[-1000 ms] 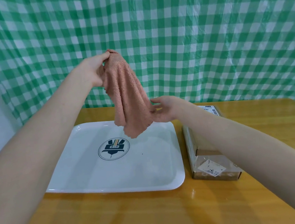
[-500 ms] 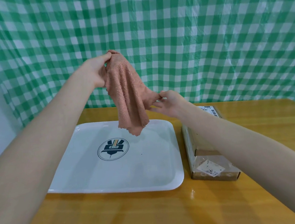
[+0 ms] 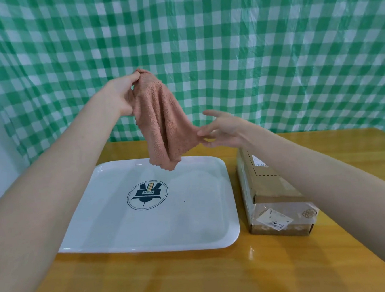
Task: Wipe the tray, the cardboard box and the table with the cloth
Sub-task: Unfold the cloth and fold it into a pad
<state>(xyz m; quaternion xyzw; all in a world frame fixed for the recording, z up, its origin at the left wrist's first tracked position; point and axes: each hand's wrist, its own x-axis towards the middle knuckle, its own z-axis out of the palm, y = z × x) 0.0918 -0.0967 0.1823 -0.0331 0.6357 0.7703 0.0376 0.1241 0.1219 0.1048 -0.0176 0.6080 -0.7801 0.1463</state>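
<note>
Now left grip (image 3: 120,95) pinches the cloth (image 3: 162,120) high, right grip (image 3: 222,132) nips its edge. Best spread it flat before wiping the tray (image 3: 100,222).

Tray (image 3: 192,217) flat on table (image 3: 174,281). Cardboard box (image 3: 273,185) on the table just right of the tray, lengthwise along its right edge, narrow gap between. Cloth (image 3: 162,125) hangs above the tray's far edge, clear of it. My left hand (image 3: 119,94) grips the cloth's top, over the tray's far side. My right hand (image 3: 224,129) pinches the cloth's side edge, up and right of the tray's far right corner. Hanging sheet (image 3: 248,49) behind the tray, past the table.
</note>
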